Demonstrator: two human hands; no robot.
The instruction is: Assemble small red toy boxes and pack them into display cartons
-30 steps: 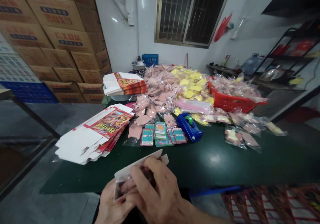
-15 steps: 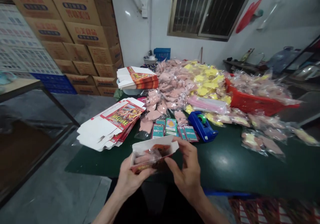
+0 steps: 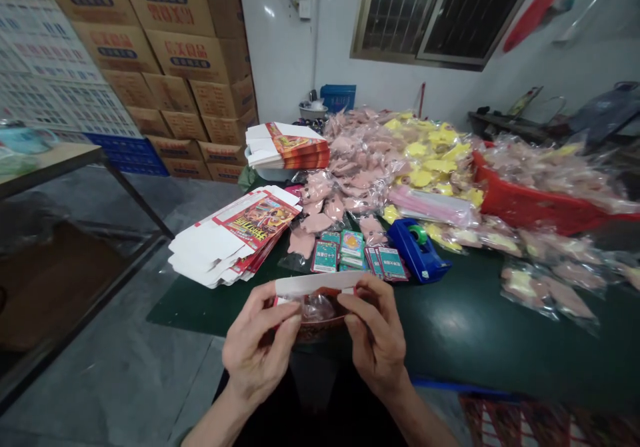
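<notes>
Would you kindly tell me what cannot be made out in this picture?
Head view: inside of the small box, hidden by the left hand and right hand.
Head view: print on the cards, too small.
Head view: printed sheets, bottom right, cut by the edge, blurred.

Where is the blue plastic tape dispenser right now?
In the head view the blue plastic tape dispenser sits on the dark green table, right of centre, beside the small teal cards and beyond the red-and-white cardboard box being held.

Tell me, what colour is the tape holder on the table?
The tape holder is blue, with a green roll on top, seen in the head view.
</notes>
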